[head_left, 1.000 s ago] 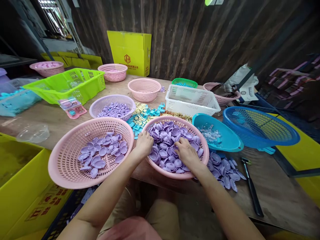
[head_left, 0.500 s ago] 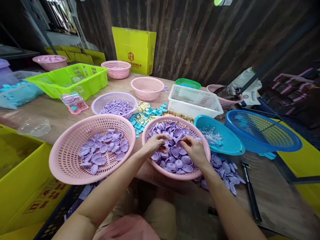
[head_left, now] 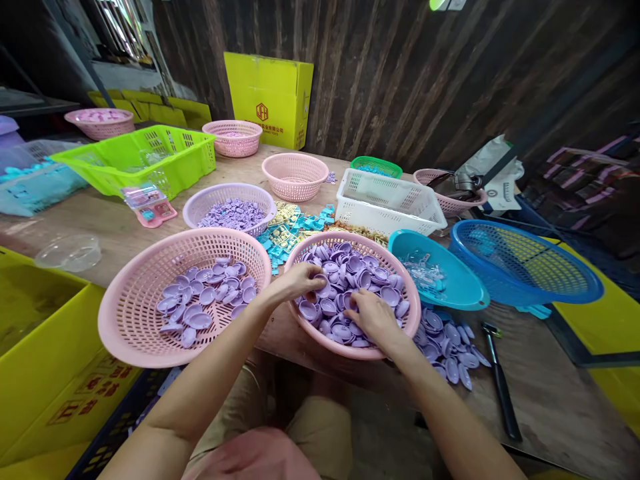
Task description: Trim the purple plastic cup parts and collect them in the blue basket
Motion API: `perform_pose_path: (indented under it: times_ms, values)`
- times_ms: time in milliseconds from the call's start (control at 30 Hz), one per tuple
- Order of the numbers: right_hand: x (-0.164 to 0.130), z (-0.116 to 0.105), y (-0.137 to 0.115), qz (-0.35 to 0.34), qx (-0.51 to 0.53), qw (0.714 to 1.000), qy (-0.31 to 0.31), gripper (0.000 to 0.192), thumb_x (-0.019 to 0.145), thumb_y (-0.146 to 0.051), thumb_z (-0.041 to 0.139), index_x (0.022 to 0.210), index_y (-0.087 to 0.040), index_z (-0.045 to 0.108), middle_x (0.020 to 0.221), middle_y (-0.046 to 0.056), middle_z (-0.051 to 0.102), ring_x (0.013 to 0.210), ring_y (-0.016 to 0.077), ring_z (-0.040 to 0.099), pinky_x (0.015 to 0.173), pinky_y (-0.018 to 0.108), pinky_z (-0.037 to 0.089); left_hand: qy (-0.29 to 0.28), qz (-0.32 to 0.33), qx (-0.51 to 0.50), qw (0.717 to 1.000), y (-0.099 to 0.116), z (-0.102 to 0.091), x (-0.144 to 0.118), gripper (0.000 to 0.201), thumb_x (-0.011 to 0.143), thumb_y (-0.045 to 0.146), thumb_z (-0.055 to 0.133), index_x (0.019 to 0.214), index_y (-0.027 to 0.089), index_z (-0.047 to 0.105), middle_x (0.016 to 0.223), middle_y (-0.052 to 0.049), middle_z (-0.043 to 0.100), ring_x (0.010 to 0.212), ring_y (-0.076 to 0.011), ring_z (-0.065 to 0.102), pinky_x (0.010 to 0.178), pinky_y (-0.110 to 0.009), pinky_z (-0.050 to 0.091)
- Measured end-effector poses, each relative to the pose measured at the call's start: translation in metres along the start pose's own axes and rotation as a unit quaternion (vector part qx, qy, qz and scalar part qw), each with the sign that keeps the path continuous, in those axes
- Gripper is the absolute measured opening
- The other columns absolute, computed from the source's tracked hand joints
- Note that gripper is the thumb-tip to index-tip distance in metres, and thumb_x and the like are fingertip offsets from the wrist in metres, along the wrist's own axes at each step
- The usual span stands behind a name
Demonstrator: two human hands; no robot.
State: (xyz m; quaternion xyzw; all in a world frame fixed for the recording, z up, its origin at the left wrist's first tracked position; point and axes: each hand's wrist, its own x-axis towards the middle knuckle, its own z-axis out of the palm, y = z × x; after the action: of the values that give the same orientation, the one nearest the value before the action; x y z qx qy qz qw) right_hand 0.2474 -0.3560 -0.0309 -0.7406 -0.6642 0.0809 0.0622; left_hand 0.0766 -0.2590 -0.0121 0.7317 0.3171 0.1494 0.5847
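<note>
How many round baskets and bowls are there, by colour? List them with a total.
Pink baskets: 6
Lilac basket: 1
Green basket: 1
Blue basket: 1
Teal bowl: 1
Clear bowl: 1
Total: 11

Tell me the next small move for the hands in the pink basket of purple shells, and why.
Probably lift the left hand clear with the purple shell pinched at its fingertips. The right hand lies flat on the shells in the same pink basket; the left pink basket beside it holds a thinner layer of similar pieces.
</note>
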Motion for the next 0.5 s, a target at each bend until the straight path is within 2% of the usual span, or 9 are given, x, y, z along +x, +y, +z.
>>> perform_pose_path:
  times_ms: [33, 100, 167, 233, 267, 367, 400, 433, 500]
  values:
    - [-0.002, 0.003, -0.001, -0.004, -0.026, 1.000, -0.010, 0.003, 0.069, -0.018, 0.058, 0.067, -0.019, 0.056, 0.079, 0.004, 0.057, 0.074, 0.0165, 0.054, 0.058, 0.025, 0.035, -0.004, 0.000, 0.067, 0.998, 0.002, -0.001, -0.002, 0.009, 0.070, 0.017, 0.049, 0.068, 0.012, 0.056, 0.050, 0.005, 0.048, 0.042, -0.0072, 0.051, 0.041, -0.015, 0.038]
    - [-0.003, 0.003, -0.001, -0.012, -0.017, 1.000, 0.002, 0.006, 0.070, -0.015, 0.055, 0.065, -0.019, 0.055, 0.078, 0.004, 0.055, 0.074, 0.0161, 0.053, 0.060, 0.025, 0.036, 0.023, -0.005, 0.160, 0.987, 0.007, 0.001, -0.004, 0.019, 0.066, 0.007, 0.044, 0.072, 0.013, 0.062, 0.049, 0.005, 0.049, 0.039, -0.0061, 0.048, 0.040, -0.014, 0.036]
    - [-0.002, -0.002, 0.004, -0.015, 0.072, 0.997, 0.040, 0.009, 0.071, -0.018, 0.052, 0.061, -0.019, 0.052, 0.074, 0.003, 0.053, 0.070, 0.0152, 0.051, 0.062, 0.026, 0.038, 0.068, -0.017, 0.159, 0.985, 0.011, 0.004, -0.005, 0.028, 0.063, 0.004, 0.041, 0.076, 0.014, 0.064, 0.052, 0.004, 0.052, 0.038, -0.0053, 0.047, 0.041, -0.015, 0.037]
    - [0.000, -0.011, 0.011, 0.003, 0.225, 0.971, 0.075, 0.012, 0.070, -0.025, 0.050, 0.060, -0.019, 0.049, 0.070, 0.002, 0.052, 0.066, 0.0146, 0.050, 0.062, 0.027, 0.040, 0.100, -0.034, 0.059, 0.993, 0.013, 0.006, -0.005, 0.025, 0.064, 0.004, 0.040, 0.073, 0.013, 0.063, 0.053, 0.003, 0.052, 0.039, -0.0048, 0.046, 0.041, -0.015, 0.039]
    - [0.000, -0.016, 0.015, 0.021, 0.314, 0.946, 0.080, 0.014, 0.069, -0.030, 0.050, 0.060, -0.019, 0.048, 0.070, 0.001, 0.052, 0.065, 0.0143, 0.050, 0.061, 0.027, 0.041, 0.109, -0.046, -0.017, 0.993, 0.013, 0.006, -0.004, 0.022, 0.065, 0.006, 0.041, 0.070, 0.013, 0.060, 0.054, 0.003, 0.053, 0.040, -0.0048, 0.047, 0.042, -0.015, 0.041]
    - [0.001, -0.025, 0.025, 0.080, 0.520, 0.848, 0.062, 0.021, 0.065, -0.037, 0.050, 0.057, -0.019, 0.045, 0.076, 0.003, 0.058, 0.059, 0.0121, 0.050, 0.054, 0.026, 0.042, 0.115, -0.079, -0.247, 0.959, 0.012, 0.007, -0.004, 0.011, 0.066, 0.006, 0.043, 0.064, 0.013, 0.051, 0.058, 0.001, 0.055, 0.049, -0.0058, 0.052, 0.052, -0.018, 0.047]
    - [0.001, -0.025, 0.026, 0.089, 0.541, 0.834, 0.059, 0.021, 0.064, -0.036, 0.050, 0.055, -0.019, 0.042, 0.077, 0.004, 0.059, 0.056, 0.0109, 0.048, 0.052, 0.025, 0.040, 0.109, -0.083, -0.296, 0.945, 0.011, 0.007, -0.004, 0.010, 0.065, 0.005, 0.044, 0.064, 0.013, 0.050, 0.061, 0.001, 0.057, 0.053, -0.0063, 0.054, 0.055, -0.019, 0.049]
    - [0.001, -0.024, 0.025, 0.088, 0.533, 0.839, 0.061, 0.020, 0.063, -0.032, 0.050, 0.053, -0.019, 0.040, 0.075, 0.003, 0.059, 0.053, 0.0100, 0.047, 0.050, 0.024, 0.038, 0.105, -0.083, -0.322, 0.937, 0.010, 0.008, -0.004, 0.011, 0.063, 0.003, 0.044, 0.064, 0.013, 0.049, 0.063, 0.000, 0.058, 0.055, -0.0068, 0.055, 0.058, -0.021, 0.049]
    - [0.001, -0.020, 0.020, 0.061, 0.438, 0.894, 0.070, 0.011, 0.062, -0.023, 0.049, 0.056, -0.019, 0.042, 0.067, 0.001, 0.056, 0.053, 0.0103, 0.045, 0.051, 0.024, 0.036, 0.114, -0.070, -0.304, 0.943, 0.008, 0.010, -0.004, 0.015, 0.060, 0.001, 0.043, 0.065, 0.013, 0.051, 0.067, 0.001, 0.059, 0.055, -0.0068, 0.055, 0.056, -0.020, 0.048]
